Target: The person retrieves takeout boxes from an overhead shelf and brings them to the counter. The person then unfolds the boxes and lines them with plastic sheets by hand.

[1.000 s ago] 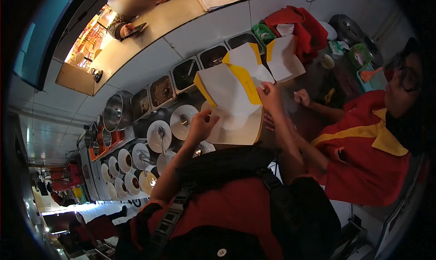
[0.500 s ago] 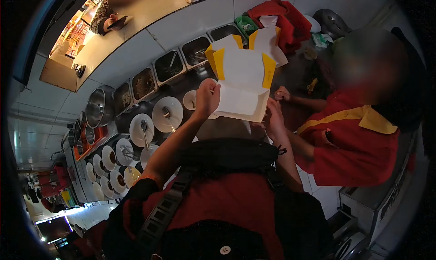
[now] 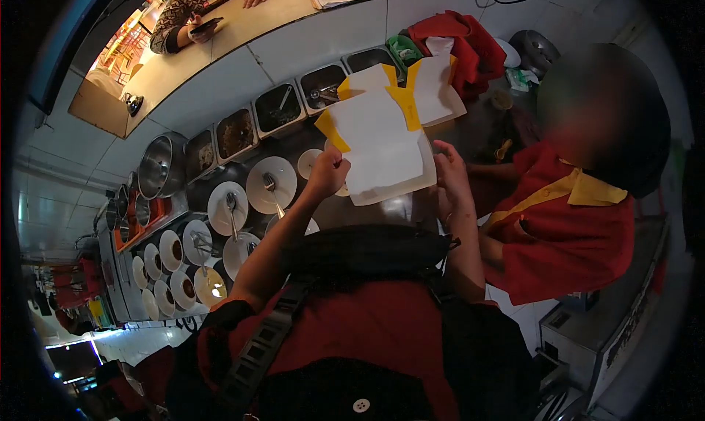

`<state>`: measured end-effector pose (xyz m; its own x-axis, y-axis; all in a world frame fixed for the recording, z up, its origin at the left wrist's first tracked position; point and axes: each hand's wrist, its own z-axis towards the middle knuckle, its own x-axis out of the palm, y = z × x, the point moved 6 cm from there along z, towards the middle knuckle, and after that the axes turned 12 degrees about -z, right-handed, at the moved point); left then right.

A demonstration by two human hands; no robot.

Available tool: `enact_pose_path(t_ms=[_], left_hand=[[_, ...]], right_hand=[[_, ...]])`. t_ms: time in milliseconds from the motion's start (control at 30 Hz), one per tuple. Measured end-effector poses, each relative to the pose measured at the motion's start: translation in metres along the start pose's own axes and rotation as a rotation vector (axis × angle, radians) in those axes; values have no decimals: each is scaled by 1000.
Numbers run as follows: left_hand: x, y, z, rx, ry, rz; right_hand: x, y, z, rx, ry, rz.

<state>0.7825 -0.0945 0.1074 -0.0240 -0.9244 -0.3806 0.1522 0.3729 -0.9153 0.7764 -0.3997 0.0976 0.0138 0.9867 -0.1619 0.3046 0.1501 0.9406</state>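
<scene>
A white cardboard food box with yellow side flaps lies unfolded in front of me, its lid part leaning back toward the wall. My left hand is closed on the box's left edge, near the fold. Beside the right edge is my right hand, fingers stretched and apart; whether its fingertips touch the cardboard is unclear. Behind this box stand two more opened boxes, one white box at the right and another partly hidden box.
Metal food trays line the wall. Plates with spoons and several bowls stand to the left, beside a steel bowl. A co-worker in a red shirt is close on my right. Another person's hand holds a phone over the ledge.
The box has turned, and its raised front portion now lies flatter. My left hand moved slightly down and left. My right hand rose along the box's right side with its fingers opening.
</scene>
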Motion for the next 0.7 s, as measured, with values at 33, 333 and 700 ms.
enact_pose_path(t_ms=[33, 333, 700], left_hand=[[-5, 2, -3, -9, -25, -21], [-45, 12, -14, -216, -117, -432], [20, 3, -23, -303, 220, -329]], right_hand=[[1, 4, 1, 3, 6, -17], [-5, -14, 23, -22, 46, -137], [-40, -28, 73, -109, -206, -759]])
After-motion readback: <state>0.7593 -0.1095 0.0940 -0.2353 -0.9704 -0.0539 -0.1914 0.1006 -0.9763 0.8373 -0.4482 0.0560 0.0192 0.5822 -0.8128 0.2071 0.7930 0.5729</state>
